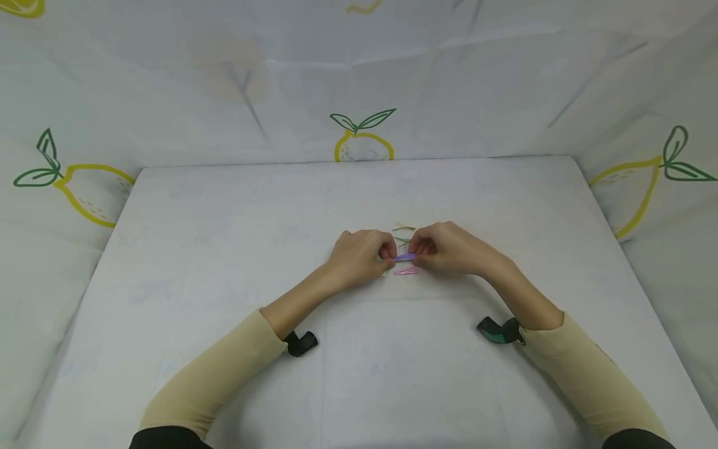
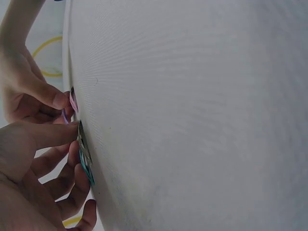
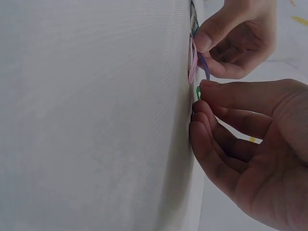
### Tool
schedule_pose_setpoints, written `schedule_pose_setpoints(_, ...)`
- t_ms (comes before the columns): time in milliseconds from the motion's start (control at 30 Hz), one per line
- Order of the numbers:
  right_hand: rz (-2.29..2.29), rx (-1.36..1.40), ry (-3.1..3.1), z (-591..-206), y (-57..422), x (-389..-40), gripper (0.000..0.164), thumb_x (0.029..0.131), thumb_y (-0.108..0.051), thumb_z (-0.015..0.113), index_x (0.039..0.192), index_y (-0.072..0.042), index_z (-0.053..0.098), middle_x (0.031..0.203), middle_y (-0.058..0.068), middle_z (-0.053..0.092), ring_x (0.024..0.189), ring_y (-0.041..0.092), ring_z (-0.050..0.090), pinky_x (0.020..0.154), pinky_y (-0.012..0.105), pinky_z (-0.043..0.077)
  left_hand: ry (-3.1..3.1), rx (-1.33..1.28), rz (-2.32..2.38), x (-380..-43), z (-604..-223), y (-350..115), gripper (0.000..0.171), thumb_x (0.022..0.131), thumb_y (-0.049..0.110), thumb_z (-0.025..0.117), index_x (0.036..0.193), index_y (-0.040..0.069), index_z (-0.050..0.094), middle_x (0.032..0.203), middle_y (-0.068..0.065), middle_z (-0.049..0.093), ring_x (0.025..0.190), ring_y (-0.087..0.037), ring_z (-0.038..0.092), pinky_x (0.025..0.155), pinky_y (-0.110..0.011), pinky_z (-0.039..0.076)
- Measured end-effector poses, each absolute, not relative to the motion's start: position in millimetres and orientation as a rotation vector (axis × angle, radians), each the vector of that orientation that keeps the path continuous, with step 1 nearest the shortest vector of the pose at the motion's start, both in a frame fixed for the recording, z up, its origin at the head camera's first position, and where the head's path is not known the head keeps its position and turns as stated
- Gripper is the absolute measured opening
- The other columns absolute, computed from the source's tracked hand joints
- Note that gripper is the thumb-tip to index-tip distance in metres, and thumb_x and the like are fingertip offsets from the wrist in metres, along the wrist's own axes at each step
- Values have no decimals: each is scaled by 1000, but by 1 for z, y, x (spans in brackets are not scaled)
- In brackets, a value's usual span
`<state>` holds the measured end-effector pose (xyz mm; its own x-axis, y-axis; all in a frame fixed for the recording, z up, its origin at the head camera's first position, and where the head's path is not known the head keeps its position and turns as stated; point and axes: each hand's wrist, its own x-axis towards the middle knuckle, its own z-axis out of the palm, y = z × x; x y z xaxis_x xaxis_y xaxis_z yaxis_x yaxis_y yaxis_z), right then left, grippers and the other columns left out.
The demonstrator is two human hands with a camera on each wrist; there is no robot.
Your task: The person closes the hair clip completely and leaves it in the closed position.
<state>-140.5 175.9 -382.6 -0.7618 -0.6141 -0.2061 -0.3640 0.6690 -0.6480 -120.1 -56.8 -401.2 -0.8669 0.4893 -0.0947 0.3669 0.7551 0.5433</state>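
A purple hair clip (image 1: 405, 257) is pinched at its left end by my left hand (image 1: 361, 255) and at its right end by my right hand (image 1: 453, 249). It lies crosswise between the two sets of fingertips, low over the table. Just in front of it, a pink hair clip (image 1: 406, 271) rests on the table. Behind it are a green clip (image 1: 402, 239) and a yellowish clip (image 1: 405, 227). In the left wrist view a teal clip (image 2: 87, 171) and a silvery one show beside my left fingers, partly hidden by them.
The white-covered table (image 1: 224, 212) reaches from the near side to a hanging cloth (image 1: 437, 93) printed with lemons. Similar cloth hangs at both sides. A dark wrist mount (image 1: 301, 343) sits under the left sleeve and another (image 1: 498, 330) under the right.
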Motion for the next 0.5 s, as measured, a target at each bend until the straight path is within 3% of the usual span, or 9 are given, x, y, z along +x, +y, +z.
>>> schedule_pose_setpoints(500, -825, -760, 2492, -384, 176, -139, 9, 95, -5, 78, 103, -7, 80, 93, 2, 78, 85, 13, 69, 83, 31, 58, 2724, 661, 742, -120, -402, -56, 4, 96, 22, 79, 99, 23, 78, 93, 10, 76, 91, -11, 68, 87, -43, 45)
